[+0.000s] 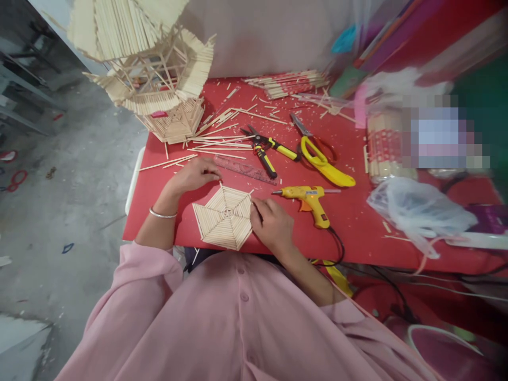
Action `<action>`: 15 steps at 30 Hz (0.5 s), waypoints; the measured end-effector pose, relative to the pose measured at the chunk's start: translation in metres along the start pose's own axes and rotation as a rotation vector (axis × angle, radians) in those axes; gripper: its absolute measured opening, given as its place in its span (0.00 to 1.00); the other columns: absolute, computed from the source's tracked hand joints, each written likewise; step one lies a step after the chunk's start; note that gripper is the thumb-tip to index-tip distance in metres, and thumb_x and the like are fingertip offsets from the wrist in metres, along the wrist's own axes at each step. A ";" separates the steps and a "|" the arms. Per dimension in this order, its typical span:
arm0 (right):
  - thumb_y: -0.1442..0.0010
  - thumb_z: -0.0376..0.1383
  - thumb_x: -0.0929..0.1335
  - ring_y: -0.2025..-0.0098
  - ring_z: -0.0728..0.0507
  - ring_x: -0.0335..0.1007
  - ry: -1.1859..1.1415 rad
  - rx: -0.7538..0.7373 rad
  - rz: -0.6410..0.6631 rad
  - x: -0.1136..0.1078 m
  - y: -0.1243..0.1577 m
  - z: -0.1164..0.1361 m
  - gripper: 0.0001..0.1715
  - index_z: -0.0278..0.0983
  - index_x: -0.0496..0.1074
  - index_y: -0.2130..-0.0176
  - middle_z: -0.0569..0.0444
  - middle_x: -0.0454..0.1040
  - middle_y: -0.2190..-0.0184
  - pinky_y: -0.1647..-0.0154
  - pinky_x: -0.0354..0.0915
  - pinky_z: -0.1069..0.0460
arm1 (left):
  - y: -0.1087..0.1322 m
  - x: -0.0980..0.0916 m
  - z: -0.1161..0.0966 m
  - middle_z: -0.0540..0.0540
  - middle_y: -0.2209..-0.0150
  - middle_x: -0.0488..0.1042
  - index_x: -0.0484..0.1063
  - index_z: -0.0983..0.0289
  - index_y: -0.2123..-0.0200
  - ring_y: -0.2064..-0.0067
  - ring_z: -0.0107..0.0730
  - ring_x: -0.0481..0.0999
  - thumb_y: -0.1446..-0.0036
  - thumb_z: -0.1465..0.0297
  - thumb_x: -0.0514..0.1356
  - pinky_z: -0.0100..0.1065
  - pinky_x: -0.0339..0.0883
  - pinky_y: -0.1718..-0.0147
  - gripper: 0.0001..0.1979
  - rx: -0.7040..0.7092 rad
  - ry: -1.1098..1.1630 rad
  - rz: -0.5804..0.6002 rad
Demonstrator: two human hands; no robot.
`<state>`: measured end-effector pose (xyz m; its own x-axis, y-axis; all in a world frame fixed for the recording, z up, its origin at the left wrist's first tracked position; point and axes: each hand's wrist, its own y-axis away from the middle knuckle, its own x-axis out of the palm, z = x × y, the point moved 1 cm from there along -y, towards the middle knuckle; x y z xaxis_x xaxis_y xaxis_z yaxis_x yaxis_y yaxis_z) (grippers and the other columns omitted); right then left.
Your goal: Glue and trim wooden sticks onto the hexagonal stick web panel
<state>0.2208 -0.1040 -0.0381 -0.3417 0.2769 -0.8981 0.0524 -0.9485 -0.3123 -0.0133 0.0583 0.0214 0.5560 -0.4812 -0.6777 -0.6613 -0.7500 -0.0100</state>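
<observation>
A flat hexagonal panel of thin wooden sticks (222, 222), laid in a web-like pattern, rests on the red table close to my body. Its upper left section is unfilled. Beside the panel's upper corner, my left hand (195, 175) has its fingers drawn together near a projecting stick end; whatever is between them is too small to make out. My right hand (273, 224) grips the panel's right edge between thumb and fingers. A yellow glue gun (313, 200) lies to the right of that hand, its nozzle pointing left. Behind the panel is a clear ruler (246, 169).
Black-and-yellow cutters (264, 151), yellow-handled scissors (317, 156) and loose sticks (218, 143) lie farther back on the red table (357, 227). A tiered stick model (159, 79) stands at back left. Plastic bags (416, 209) sit right. The glue gun's black cord (342, 246) hangs over the front edge.
</observation>
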 end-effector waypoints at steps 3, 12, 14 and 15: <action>0.26 0.40 0.62 0.61 0.43 0.76 0.002 -0.004 -0.002 0.000 0.000 -0.001 0.22 0.38 0.82 0.46 0.48 0.82 0.62 0.65 0.62 0.50 | 0.007 0.006 0.001 0.56 0.63 0.84 0.85 0.59 0.65 0.60 0.36 0.81 0.39 0.69 0.60 0.38 0.73 0.56 0.11 0.018 0.026 0.022; 0.27 0.40 0.63 0.61 0.42 0.76 -0.034 -0.013 -0.018 0.000 0.000 -0.001 0.21 0.38 0.82 0.47 0.48 0.81 0.63 0.66 0.62 0.50 | 0.016 0.012 0.012 0.54 0.70 0.78 0.76 0.61 0.78 0.66 0.31 0.76 0.52 0.78 0.54 0.34 0.71 0.60 0.12 -0.109 0.143 -0.152; 0.27 0.40 0.63 0.61 0.42 0.76 -0.047 -0.015 -0.020 0.000 0.000 -0.001 0.21 0.38 0.81 0.47 0.48 0.81 0.63 0.66 0.63 0.50 | 0.015 0.012 0.011 0.52 0.74 0.74 0.72 0.60 0.80 0.69 0.30 0.72 0.53 0.78 0.54 0.34 0.69 0.64 0.11 -0.153 0.222 -0.189; 0.27 0.40 0.63 0.61 0.42 0.77 -0.059 -0.017 -0.020 0.000 0.000 -0.001 0.21 0.38 0.81 0.47 0.48 0.82 0.62 0.65 0.63 0.50 | 0.015 0.012 0.009 0.52 0.75 0.73 0.71 0.60 0.80 0.71 0.29 0.70 0.52 0.77 0.54 0.33 0.67 0.67 0.10 -0.180 0.287 -0.200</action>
<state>0.2223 -0.1042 -0.0384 -0.3975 0.2852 -0.8721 0.0609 -0.9402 -0.3353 -0.0208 0.0449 0.0066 0.7999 -0.4061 -0.4420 -0.4413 -0.8970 0.0254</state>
